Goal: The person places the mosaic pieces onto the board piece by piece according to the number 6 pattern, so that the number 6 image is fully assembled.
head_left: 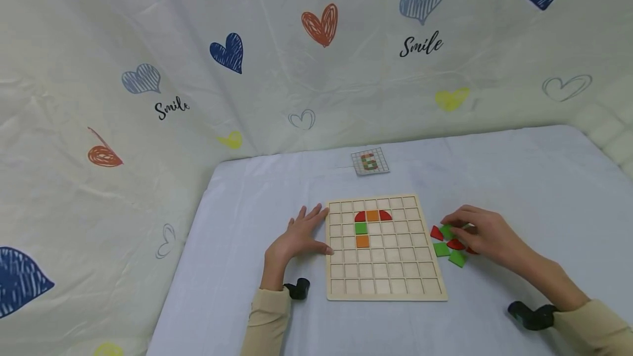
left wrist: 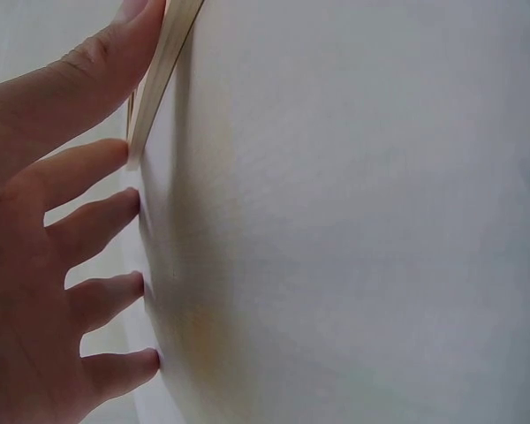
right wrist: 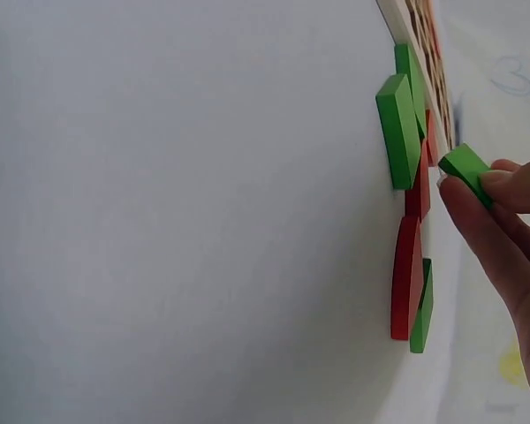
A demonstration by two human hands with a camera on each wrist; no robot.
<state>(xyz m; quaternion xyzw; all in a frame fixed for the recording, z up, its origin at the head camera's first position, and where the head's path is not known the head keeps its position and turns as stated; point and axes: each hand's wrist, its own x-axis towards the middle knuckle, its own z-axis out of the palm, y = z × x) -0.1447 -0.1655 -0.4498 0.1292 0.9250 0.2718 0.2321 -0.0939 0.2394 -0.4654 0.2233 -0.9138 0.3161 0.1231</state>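
Observation:
A wooden grid board [head_left: 386, 295] lies on the white cloth. In its upper rows sit two red quarter-round pieces [head_left: 385, 216], two orange squares [head_left: 362, 241] and a green square [head_left: 361, 228]. My left hand [head_left: 295, 239] spreads its fingers along the board's left edge, thumb and fingertip touching it. To the right of the board, my right hand [head_left: 487, 235] pinches a green block [right wrist: 464, 168] between thumb and fingers, held above a loose pile. The pile has green pieces [head_left: 457, 258] and red pieces [head_left: 436, 233], partly hidden by that hand.
A small card [head_left: 370, 161] with a coloured pattern on a grid lies beyond the board. Behind the table hangs a pale curtain [head_left: 267, 92] printed with hearts. Black wrist devices [head_left: 533, 316] are worn on both arms.

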